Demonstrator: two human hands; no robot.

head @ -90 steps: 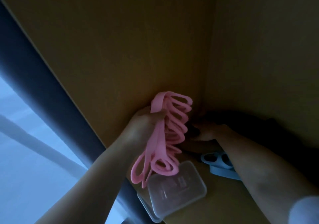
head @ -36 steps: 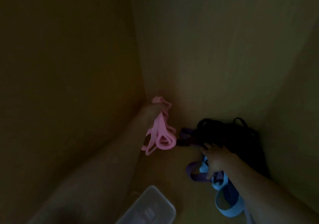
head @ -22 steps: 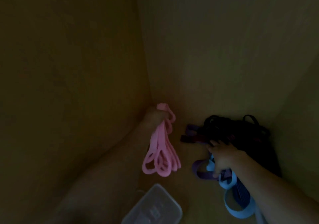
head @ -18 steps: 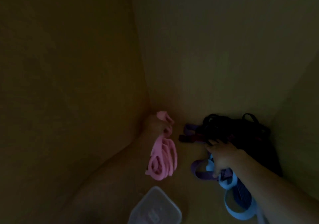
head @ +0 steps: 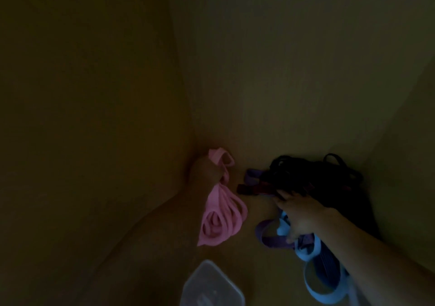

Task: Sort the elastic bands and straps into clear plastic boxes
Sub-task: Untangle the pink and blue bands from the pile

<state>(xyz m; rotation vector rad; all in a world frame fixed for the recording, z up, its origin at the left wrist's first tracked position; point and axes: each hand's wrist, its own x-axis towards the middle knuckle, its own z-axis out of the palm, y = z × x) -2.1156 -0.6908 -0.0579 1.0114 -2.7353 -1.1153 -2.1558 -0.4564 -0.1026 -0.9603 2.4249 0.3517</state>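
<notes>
The pink elastic bands (head: 219, 216) are hanging as a looped bundle above the cupboard floor (head: 244, 261), near its back left corner. The left hand (head: 204, 172) is gripping them at the top, fingers curled tight round the gathered loops. The clear plastic box (head: 211, 287) is sitting well below and nearer the front edge, so the bundle is not hanging over it. If let go from here, the loops are likely to spring apart and land on the floor beside the box.

To the right, the right hand (head: 299, 214) is lying over a blue strap (head: 317, 279) and a purple strap (head: 268, 237), its fingertips reaching the black tangle (head: 317, 176) in the back right corner. Whether those fingers are closing on anything I cannot tell in this dim light. The blue and purple straps are crossing each other under the palm, and a dark red strap (head: 249, 189) is poking out of the tangle, so pulling one is likely to drag others along. The dimness is also making similar colours easy to confuse.
</notes>
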